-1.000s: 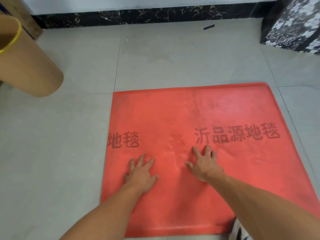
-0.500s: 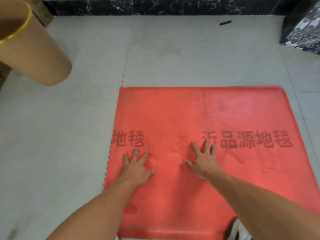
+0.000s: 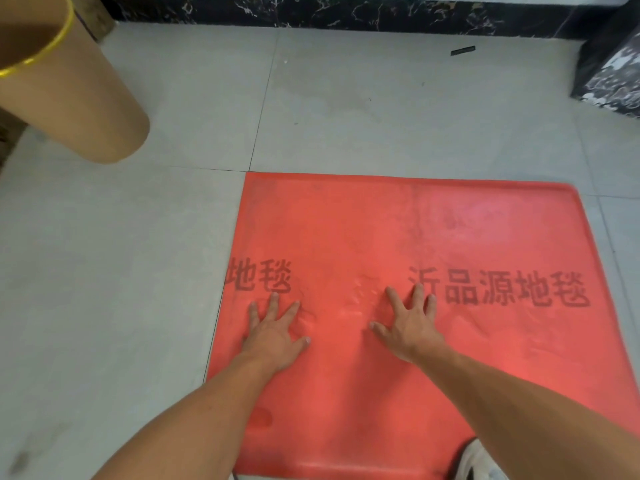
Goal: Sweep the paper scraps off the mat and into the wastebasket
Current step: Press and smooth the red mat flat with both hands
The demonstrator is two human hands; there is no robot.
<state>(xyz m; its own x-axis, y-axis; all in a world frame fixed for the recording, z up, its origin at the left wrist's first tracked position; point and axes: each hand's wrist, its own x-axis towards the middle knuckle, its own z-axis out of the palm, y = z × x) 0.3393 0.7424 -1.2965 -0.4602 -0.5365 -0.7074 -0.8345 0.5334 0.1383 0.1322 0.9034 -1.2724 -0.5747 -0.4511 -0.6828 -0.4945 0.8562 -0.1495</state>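
A red mat (image 3: 398, 233) with dark printed characters lies flat on the grey tiled floor. Both my hands press on its near half with fingers spread and straight: my left hand (image 3: 275, 332) close to the mat's left edge, my right hand (image 3: 410, 327) near the middle. Neither holds anything. No paper scraps show on the mat. The tan wastebasket (image 3: 65, 98), with a yellow rim, stands on the floor at the far left, well apart from the mat.
A dark marble baseboard (image 3: 346, 12) runs along the far wall. A black-and-white patterned block (image 3: 613, 71) stands at the far right. A small dark strip (image 3: 462, 50) lies on the tiles near the wall. A white shoe (image 3: 474, 460) shows at the mat's near edge.
The view has shifted left, so the mat and wastebasket sit further right in frame. Both hands stay flat on the mat; the left has slid a little toward the mat's left edge.
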